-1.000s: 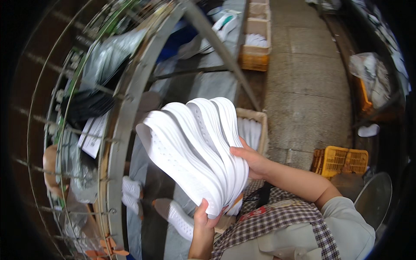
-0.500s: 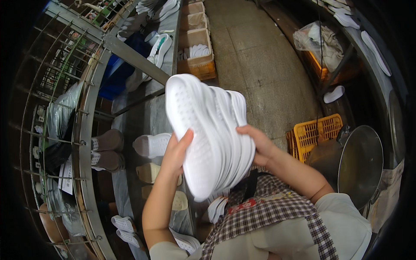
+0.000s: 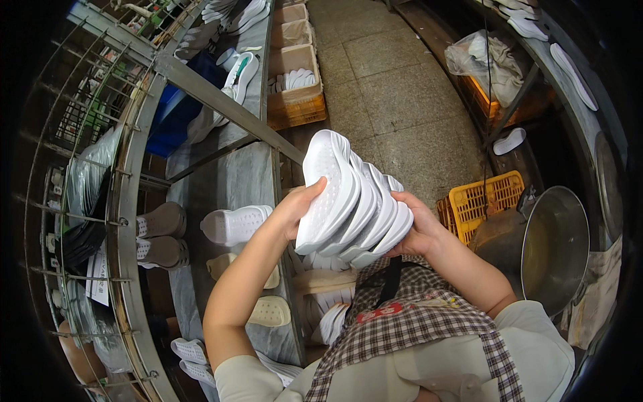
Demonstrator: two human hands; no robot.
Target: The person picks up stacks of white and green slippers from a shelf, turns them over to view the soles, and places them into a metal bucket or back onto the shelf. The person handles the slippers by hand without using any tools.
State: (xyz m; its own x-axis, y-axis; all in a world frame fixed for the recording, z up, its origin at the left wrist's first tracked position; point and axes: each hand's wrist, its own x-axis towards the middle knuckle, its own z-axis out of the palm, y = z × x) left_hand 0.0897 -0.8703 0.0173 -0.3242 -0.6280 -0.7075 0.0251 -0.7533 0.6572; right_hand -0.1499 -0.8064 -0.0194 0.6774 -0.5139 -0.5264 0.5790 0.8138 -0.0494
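Between my two hands is a stack of several white shoe soles [image 3: 355, 208], tilted and fanned apart in the lower part. My left hand [image 3: 295, 209] grips its left side, thumb lying on the dotted face of the nearest sole. On the other side my right hand [image 3: 422, 226] is closed round the stack's edge, its lower fingers partly hidden. A white sole with a dotted surface [image 3: 236, 225] lies on the grey bench [image 3: 234, 174], close to my left forearm. Cream soles [image 3: 270, 312] rest nearer to me, and a brown-grey pair [image 3: 163, 234] sits farther left.
A metal bar [image 3: 221, 107] crosses above the bench beside a wire rack [image 3: 127, 221]. Lined crates [image 3: 295, 110] with white soles stand ahead. At right are a yellow crate [image 3: 485, 197] and a large metal basin [image 3: 556, 251]. More white soles [image 3: 331, 325] sit below the bench edge.
Both hands have lowered the stack slightly and shifted it right. It has turned, and its soles now spread wider apart at the lower end.
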